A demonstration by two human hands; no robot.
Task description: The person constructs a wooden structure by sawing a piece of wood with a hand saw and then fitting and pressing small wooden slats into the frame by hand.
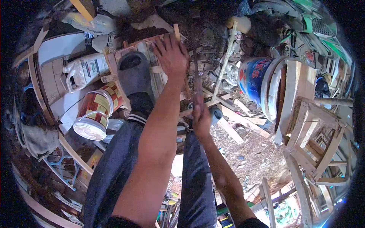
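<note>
- Slatted wooden frame (143,48): it lies in front of the person, in the upper middle of the view; a grey clog (133,78) on the left foot bears on its slats, and a short wooden stub (176,32) rises beside the left hand.
- Left hand (173,55): palm down on the frame, fingers spread fairly wide across the wood; the arm reaches straight over it.
- Right hand (201,118): fingers wrapped closely round the near end of a long, narrow tool (196,70); the tool points away from the person, just beside the frame's right edge; its blurred, edge-on shape leaves its exact type unclear.
- Right foot: another grey clog (216,114), on the ground near the right hand; sawn wood offcuts (243,121) lie to its right over littered ground.
- Left side: a dirty white plastic jug (88,71) beside the frame; a red-and-yellow bucket (93,114) with a white lid, tipped over, nearer the person.
- Right side: a blue drum (254,81) on its side; an open wooden framework (317,142) beyond it.
</note>
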